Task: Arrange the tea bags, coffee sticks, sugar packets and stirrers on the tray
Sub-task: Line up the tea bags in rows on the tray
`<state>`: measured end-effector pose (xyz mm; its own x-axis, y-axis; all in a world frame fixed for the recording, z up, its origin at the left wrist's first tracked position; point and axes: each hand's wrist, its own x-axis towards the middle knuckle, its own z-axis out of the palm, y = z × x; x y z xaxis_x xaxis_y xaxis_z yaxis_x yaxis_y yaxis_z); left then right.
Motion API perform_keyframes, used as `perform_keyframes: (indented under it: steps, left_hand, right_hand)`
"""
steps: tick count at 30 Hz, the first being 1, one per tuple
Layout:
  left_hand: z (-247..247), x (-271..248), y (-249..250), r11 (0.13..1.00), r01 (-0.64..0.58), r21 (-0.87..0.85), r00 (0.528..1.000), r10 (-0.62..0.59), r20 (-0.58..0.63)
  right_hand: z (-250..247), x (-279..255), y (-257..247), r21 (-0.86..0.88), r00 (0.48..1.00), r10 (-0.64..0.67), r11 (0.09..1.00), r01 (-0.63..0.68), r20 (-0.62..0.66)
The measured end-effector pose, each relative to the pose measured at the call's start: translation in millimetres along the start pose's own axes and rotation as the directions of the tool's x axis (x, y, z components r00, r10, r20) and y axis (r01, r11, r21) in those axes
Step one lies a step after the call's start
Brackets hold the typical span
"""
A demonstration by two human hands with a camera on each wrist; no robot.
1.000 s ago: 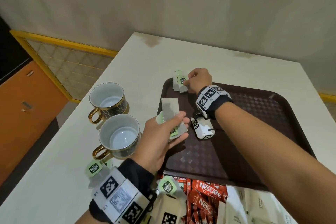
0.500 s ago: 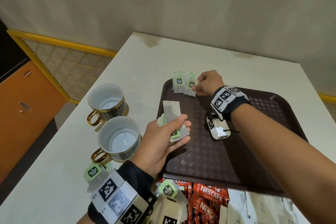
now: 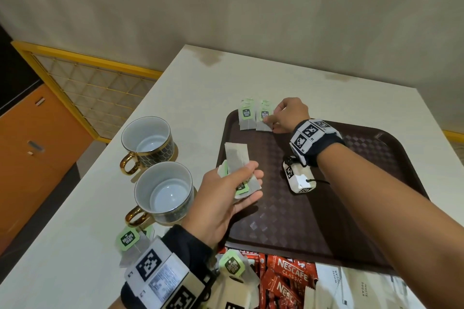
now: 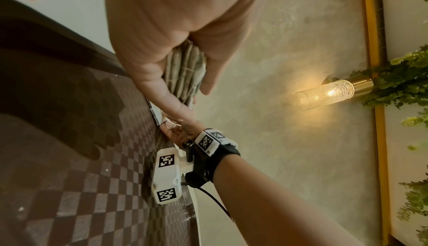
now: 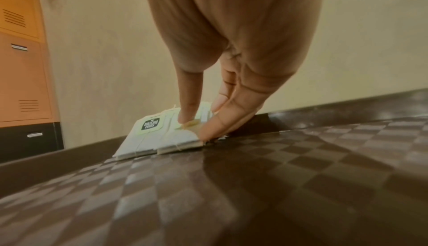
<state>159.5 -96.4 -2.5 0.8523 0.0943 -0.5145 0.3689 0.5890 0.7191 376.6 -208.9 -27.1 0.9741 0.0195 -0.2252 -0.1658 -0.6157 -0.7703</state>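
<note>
A dark brown tray (image 3: 326, 221) lies on the white table. Two green-tagged tea bags lean side by side on its far left rim: one (image 3: 246, 116) free, the other (image 3: 262, 120) pinched at its right edge by my right hand (image 3: 270, 121). In the right wrist view the thumb tip sits on that tea bag (image 5: 176, 138) and the index fingertip lies at its edge, right hand (image 5: 197, 127). My left hand (image 3: 248, 183) hovers over the tray's left rim and holds a stack of tea bags (image 3: 237, 158), seen edge-on as tea bags (image 4: 185, 70) in the left wrist view.
Two gold-handled cups (image 3: 148, 143) (image 3: 164, 192) stand left of the tray. Near the table's front edge lie loose tea bags (image 3: 128, 238) (image 3: 232, 266), red coffee sticks (image 3: 288, 273) and white sugar packets (image 3: 351, 286). The table's left edge drops to the floor.
My right hand has shifted right from the first tea bag and now holds a second one beside it. The left hand with its stack has barely moved.
</note>
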Motion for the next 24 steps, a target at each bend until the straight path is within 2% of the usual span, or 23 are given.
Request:
perform_keyframes:
  steps: [3, 7, 13, 16, 17, 20, 22, 24]
  left_hand:
    - [0, -1, 0, 1.0, 0.01, -0.009, 1.0, -0.01, 0.002]
    - [-2, -1, 1, 1.0, 0.015, -0.008, 1.0, -0.015, 0.007]
    - [-2, -2, 3, 1.0, 0.007, -0.004, 1.0, -0.007, 0.011]
    - [-2, -2, 2, 1.0, 0.009, -0.011, 1.0, -0.008, 0.015]
    - [-2, -2, 2, 1.0, 0.01, -0.011, 1.0, -0.01, 0.016]
    - [-1, -2, 0, 1.0, 0.012, -0.003, 1.0, -0.012, 0.021]
    - [-2, -2, -1, 1.0, 0.013, -0.003, 1.0, -0.013, 0.02]
    - [-3, -3, -2, 1.0, 0.012, -0.003, 1.0, -0.012, 0.016]
  right_hand:
    - [2, -4, -3, -0.041, 0.998, 0.039, 0.998, -0.037, 0.047]
    - [7, -6, -6, -0.124, 0.999, 0.006, 0.992, -0.001, 0.042]
    - [3, -4, -6, -0.111, 1.0, 0.012, 0.994, -0.01, 0.024]
    - [0, -4, -10, -0.125, 0.988, -0.137, 0.984, 0.128, -0.067]
    - [0, -5, -13, -0.144, 0.975, -0.218, 0.967, 0.209, -0.049]
    - [4, -10, -24, -0.314, 0.896, -0.404, 0.84, 0.444, 0.186]
    - [11, -12, -28, -0.499, 0.851, -0.419, 0.69, 0.524, 0.315]
    - [17, -12, -27, -0.617, 0.842, -0.397, 0.574, 0.538, 0.365]
